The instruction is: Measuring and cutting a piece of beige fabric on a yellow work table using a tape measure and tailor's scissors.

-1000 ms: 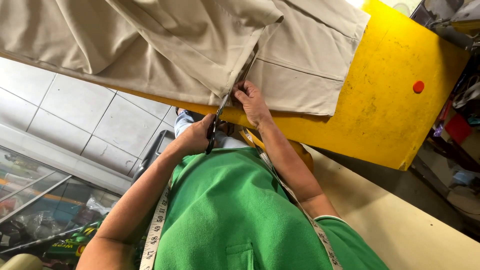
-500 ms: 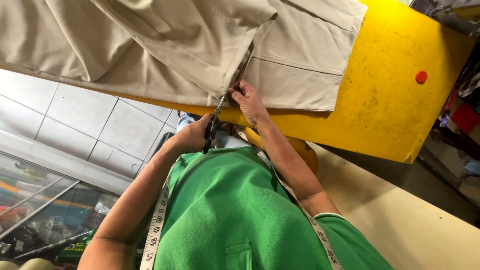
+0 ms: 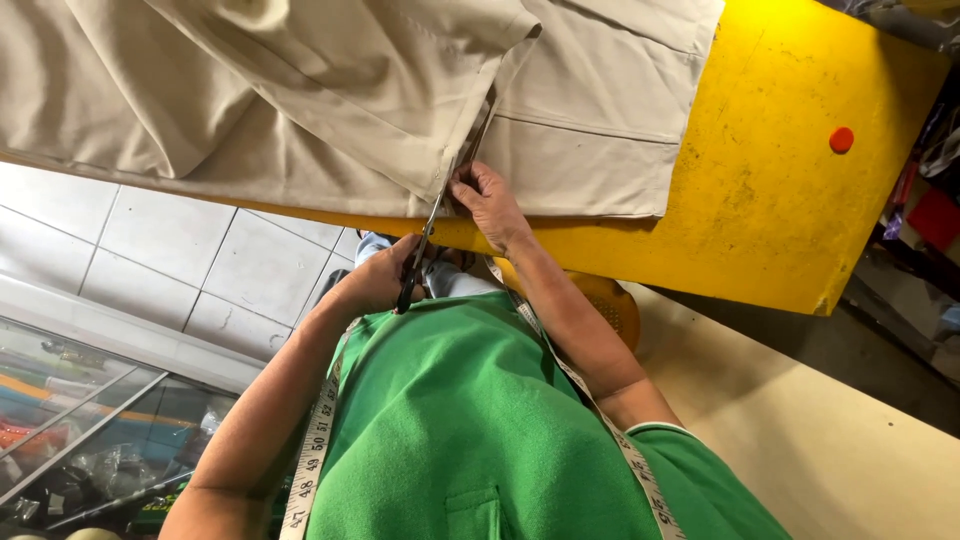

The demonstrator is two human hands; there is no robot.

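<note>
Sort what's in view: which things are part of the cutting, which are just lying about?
In use: scissors, in the left hand; beige fabric, pinched by the right hand; yellow table.
Lying about: red disc on the table; measuring tape round the neck; glass case.

A yellow painted flat surface (image 3: pixel 760 200), scuffed and speckled with dark marks, carries the things. A large beige woven cloth garment (image 3: pixel 330 90) lies spread over most of it, folded in layers, and hangs over the near edge. A small round orange-red disc (image 3: pixel 842 140) sits alone on the bare yellow part, near the far right side and well apart from the cloth.
</note>
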